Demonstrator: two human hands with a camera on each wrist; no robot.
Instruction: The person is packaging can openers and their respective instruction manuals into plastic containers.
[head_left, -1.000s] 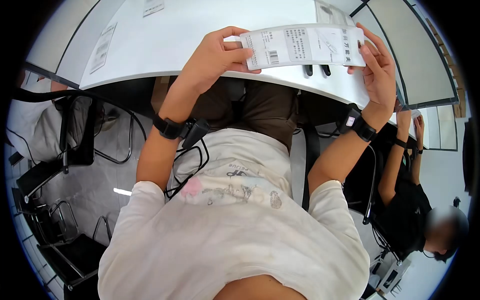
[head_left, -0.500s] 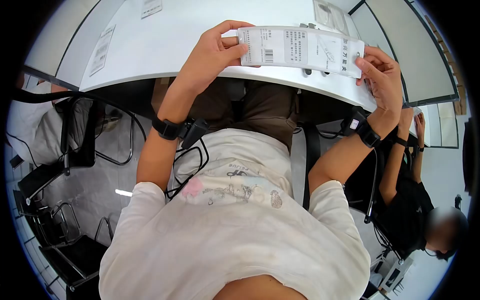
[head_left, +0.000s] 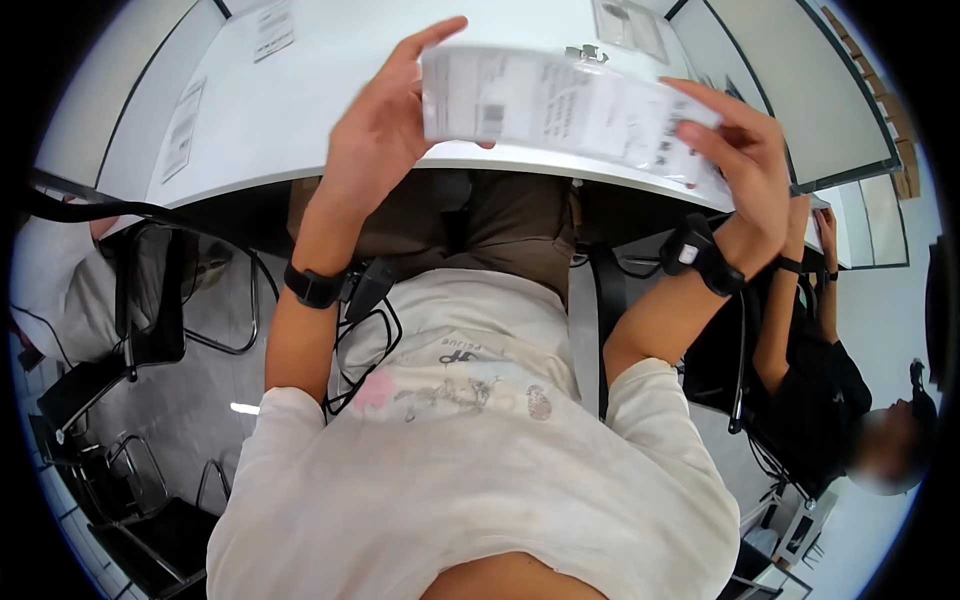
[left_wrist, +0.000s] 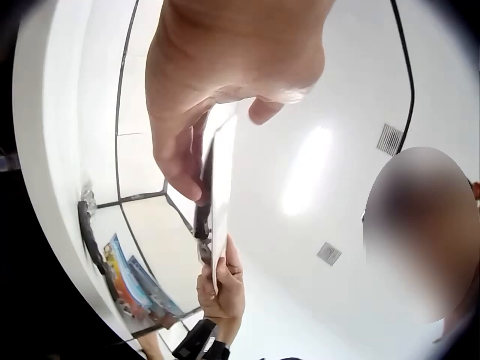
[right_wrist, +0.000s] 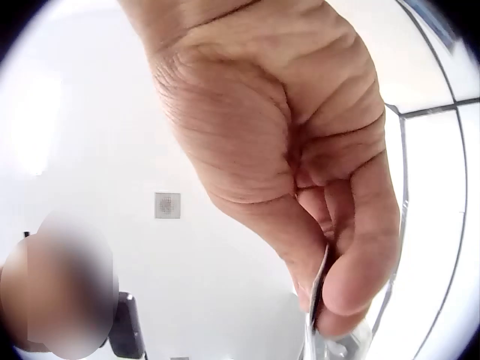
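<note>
A long flat packet (head_left: 560, 105) with a white printed card and barcode is held up over the front edge of the white table (head_left: 330, 60). My right hand (head_left: 745, 160) pinches its right end between thumb and fingers; the right wrist view shows the card's thin edge (right_wrist: 321, 281) in that pinch. At the packet's left end is my left hand (head_left: 375, 130), its index finger stretched upward. In the left wrist view, the left thumb (left_wrist: 264, 110) stands off the card while the fingers (left_wrist: 180, 169) lie along its far side, beside a dark, slim item (left_wrist: 202, 214).
Small metal parts (head_left: 587, 53) and a clear package (head_left: 630, 28) lie at the back right. Two printed cards (head_left: 275, 28) (head_left: 183, 130) lie at the left. Partition panels (head_left: 825, 95) border the table, and another person (head_left: 810, 400) sits at the right.
The packet has shifted left and tilted, its right end lower. My left thumb has come off its front, and the left index finger has stretched up. The head view has turned slightly.
</note>
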